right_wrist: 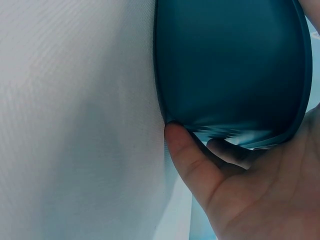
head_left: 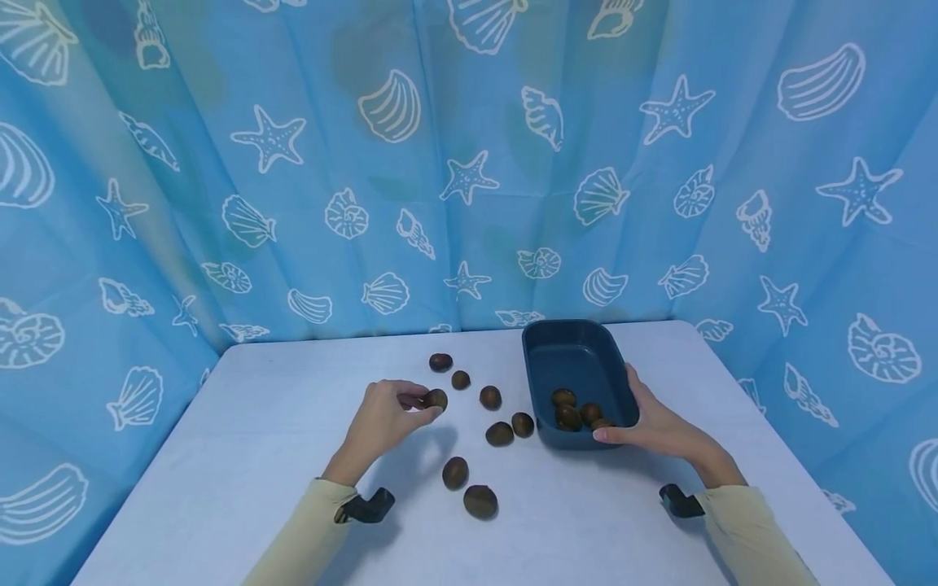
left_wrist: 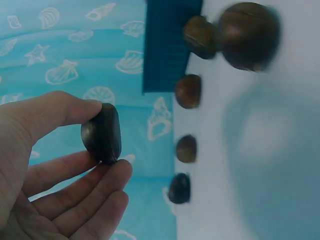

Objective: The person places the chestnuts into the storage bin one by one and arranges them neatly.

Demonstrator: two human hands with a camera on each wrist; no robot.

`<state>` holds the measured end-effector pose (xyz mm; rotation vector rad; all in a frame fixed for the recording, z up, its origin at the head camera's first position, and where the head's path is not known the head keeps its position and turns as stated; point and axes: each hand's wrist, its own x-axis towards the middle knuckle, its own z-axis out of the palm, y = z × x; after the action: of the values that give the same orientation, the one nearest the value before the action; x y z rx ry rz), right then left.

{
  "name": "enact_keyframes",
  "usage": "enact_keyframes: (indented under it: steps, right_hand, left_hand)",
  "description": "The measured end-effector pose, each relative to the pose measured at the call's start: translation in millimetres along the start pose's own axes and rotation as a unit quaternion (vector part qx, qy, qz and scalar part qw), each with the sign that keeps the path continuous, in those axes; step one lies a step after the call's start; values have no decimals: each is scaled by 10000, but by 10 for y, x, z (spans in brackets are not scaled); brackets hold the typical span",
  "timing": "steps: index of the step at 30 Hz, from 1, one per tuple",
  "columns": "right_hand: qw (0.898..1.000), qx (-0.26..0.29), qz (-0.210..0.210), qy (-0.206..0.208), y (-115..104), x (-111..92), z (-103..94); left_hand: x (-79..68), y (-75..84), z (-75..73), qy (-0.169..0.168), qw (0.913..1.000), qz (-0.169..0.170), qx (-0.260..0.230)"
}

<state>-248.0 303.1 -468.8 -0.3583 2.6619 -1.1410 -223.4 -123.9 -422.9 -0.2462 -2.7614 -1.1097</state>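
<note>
My left hand pinches a dark brown chestnut between thumb and fingers, lifted above the table. Its flat side and pointed tip show in the left wrist view. On the right, my right hand holds the dark blue rectangular bin at its near right corner, thumb across the near rim and fingers along the right wall. Several chestnuts lie in the near end of the bin. Loose chestnuts are spread over the table between the left hand and the bin, two of them closer to me.
A white cloth covers the table. Blue curtains with white shells and starfish hang behind it and at both sides. The bin's far end is close to the table's back edge. A black strap mount sits on each wrist.
</note>
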Motion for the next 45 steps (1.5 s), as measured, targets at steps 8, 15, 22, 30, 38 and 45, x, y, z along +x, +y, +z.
enact_keyframes:
  steps: [8,15,22,30,38,45]
  right_hand:
    - [10000,16,39,19,7,-14,1]
    - [10000,32,-34,24,31,-18,-2]
    - [10000,62,-27,6,50,-21,-5]
    - [10000,-17,59,38,28,-1,-11]
    - [10000,-51,4,46,5,25,-17]
    - [10000,47,34,12,37,10,0]
  left_hand:
    - [190,219,43,-94,9982,480,-361]
    - [317,420,119,-176,9954,627,-707]
    - [467,606,240,-292,9915,862,-930]
    - [643,715,412,-575,9941,739,-551]
    - [783,528,619,-1450,9877,528,256]
    - [986,459,787,-1678,9786,532,1064]
